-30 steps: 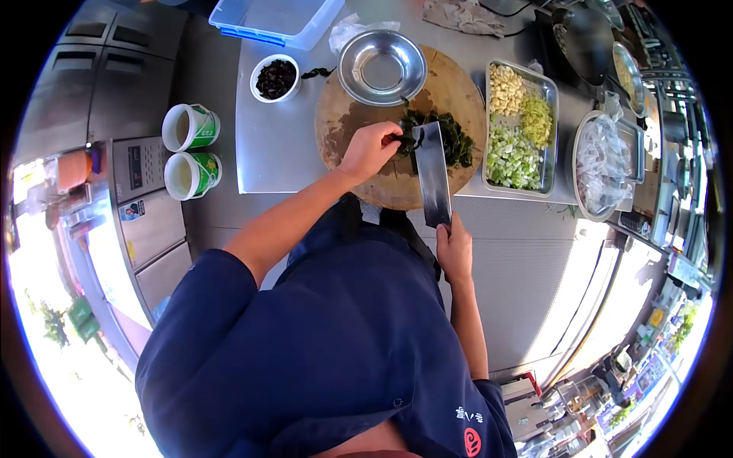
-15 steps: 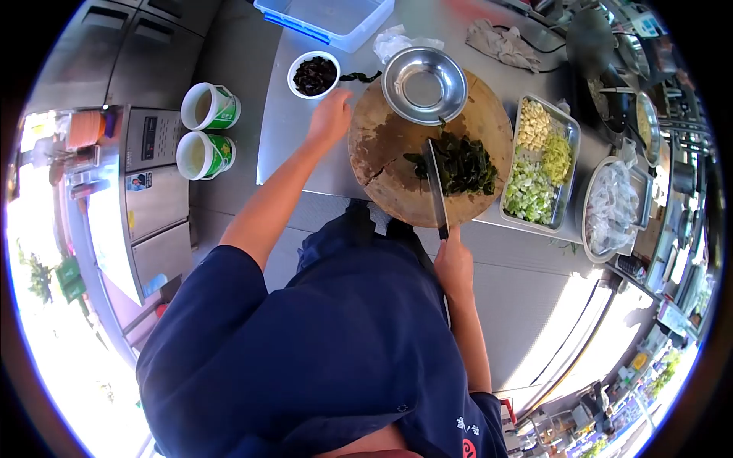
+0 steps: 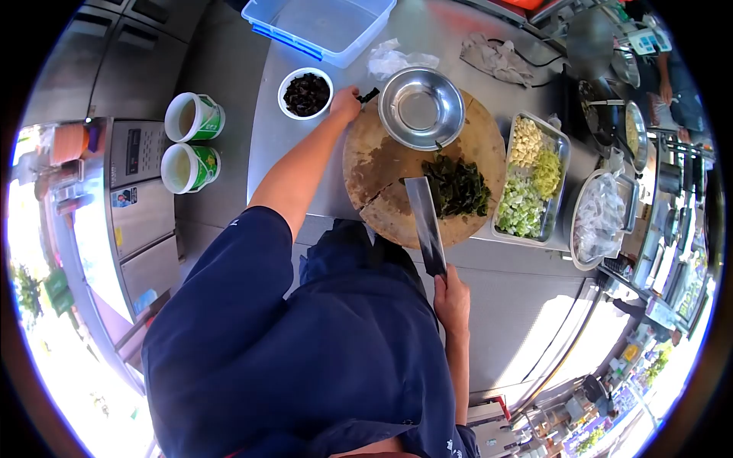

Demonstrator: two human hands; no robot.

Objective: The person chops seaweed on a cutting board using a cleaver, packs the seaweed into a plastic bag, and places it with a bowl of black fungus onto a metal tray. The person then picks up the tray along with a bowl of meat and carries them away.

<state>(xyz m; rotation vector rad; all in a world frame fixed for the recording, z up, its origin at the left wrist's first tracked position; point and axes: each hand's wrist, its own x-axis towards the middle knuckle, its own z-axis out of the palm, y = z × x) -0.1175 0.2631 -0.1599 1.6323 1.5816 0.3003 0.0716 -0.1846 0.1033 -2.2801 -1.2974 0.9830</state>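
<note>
My left hand [image 3: 346, 105] reaches to the far left edge of the round wooden chopping board [image 3: 374, 172], fingers closed on a dark green leafy strip [image 3: 369, 96] that sticks out beyond them. In my right hand [image 3: 452, 301] is the handle of a cleaver [image 3: 425, 225], its blade lying over the front of the board. A pile of cut dark green leafy pieces [image 3: 458, 187] rests right of the blade. A steel bowl [image 3: 421, 108] sits on the board's far side.
Left of the board stands a white bowl of dark pieces [image 3: 305, 95]. A blue-tinted plastic bin [image 3: 321, 27] is behind it. To the right are a metal tray [image 3: 561, 164] of chopped ingredients and a basin with plastic bags [image 3: 599, 217]. Two buckets [image 3: 191, 118] stand left of the table.
My left hand has moved right from beside the white bowl to the dark green strip and closed on it. My right hand has drawn the cleaver back toward me, away from the pile.
</note>
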